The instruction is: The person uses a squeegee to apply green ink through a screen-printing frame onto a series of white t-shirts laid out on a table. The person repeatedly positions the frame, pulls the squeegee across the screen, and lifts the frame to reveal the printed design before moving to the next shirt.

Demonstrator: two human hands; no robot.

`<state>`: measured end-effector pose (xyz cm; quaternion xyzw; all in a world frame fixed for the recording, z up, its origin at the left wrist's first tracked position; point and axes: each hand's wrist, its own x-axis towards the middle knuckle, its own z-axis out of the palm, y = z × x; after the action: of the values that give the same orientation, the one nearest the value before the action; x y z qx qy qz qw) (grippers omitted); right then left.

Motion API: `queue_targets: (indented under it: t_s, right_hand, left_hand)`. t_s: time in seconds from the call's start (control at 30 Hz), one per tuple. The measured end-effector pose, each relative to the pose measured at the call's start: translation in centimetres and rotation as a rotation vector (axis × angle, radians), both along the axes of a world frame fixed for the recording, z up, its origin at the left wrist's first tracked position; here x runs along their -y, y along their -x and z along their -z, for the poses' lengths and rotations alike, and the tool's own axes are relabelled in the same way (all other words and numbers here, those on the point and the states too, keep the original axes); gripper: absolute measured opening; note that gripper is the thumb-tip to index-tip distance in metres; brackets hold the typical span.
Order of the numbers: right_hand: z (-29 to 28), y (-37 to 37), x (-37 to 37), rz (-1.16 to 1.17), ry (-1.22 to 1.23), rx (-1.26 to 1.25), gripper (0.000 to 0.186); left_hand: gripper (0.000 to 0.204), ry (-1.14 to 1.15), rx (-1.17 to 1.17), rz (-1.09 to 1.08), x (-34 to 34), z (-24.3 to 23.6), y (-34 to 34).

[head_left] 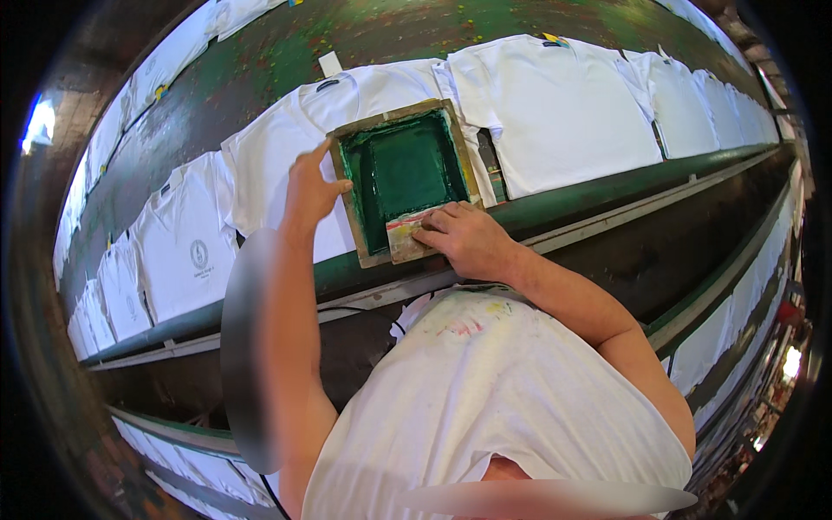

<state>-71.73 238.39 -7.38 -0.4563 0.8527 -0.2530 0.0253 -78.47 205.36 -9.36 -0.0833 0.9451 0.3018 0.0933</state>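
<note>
"What do you get from the head view, your only one?"

"I have the wooden frame (464, 156) lying on a white shirt (321, 113), its longer sides running near to far, the far end leaning a little left. Green colour coats the panel (414, 169) inside it."

"And the flat block (402, 243)?"

"At the frame's near end, toward the right corner. Its red strip runs left to right, so I judge its long axis lies across the frame; the hand covers part of it, so I can't see its full length."

"Which hand is nearer?"

"My right hand (469, 236), plainly: it is on the block, coming in from the right, and the bare part of the block shows to the left of the fingers."

"How is the grip?"

"The right has its fingers curled over the block, grasping it. The left hand (314, 186) clasps the frame's left side, thumb over the rim, forefinger pointing toward the far corner."

"What relation matters most?"

"Block crosswise at the near end, with the green panel stretching away on its far side, and the left hand well apart, farther off."
</note>
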Motion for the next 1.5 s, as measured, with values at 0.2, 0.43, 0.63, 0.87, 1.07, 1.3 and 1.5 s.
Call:
queue_targets:
  t_s: [0.2, 0.43, 0.63, 0.87, 1.07, 1.3, 1.5]
  right_hand:
    - [0.0, -0.4, -0.8, 0.004, 0.025, 0.050, 0.044]
    - [1.4, 0.9, -3.2, 0.390, 0.318, 0.124, 0.050]
    - [5.0, 1.6, -4.7, 0.692, 0.601, 0.475, 0.055]
    - [6.7, 2.1, -6.3, 0.609, 0.771, 1.061, 0.060]
    - [5.2, 3.6, -13.4, 0.613, 0.910, 0.989, 0.064]
    - [5.3, 7.1, -30.7, 0.767, 1.057, 0.864, 0.058]
    - [5.3, 9.2, -47.1, 0.950, 1.046, 0.783, 0.053]
  left_hand:
    - [0.067, -0.368, -0.198, -0.346, -4.4, 4.2, -6.0]
    - [0.054, -0.131, -0.502, -0.214, -7.0, 6.2, -8.4]
    - [0.045, -0.085, -0.704, -0.127, -7.0, 6.1, -10.0]
    - [0.041, -0.065, -0.778, -0.178, -8.3, 5.0, -10.4]
    - [0.039, -0.377, -0.598, -0.352, -16.0, 3.7, -8.3]
    - [0.042, -0.403, -0.606, -0.221, -34.4, 3.8, -2.3]
    - [0.047, -0.512, -0.595, -0.074, -50.6, 4.7, 1.8]
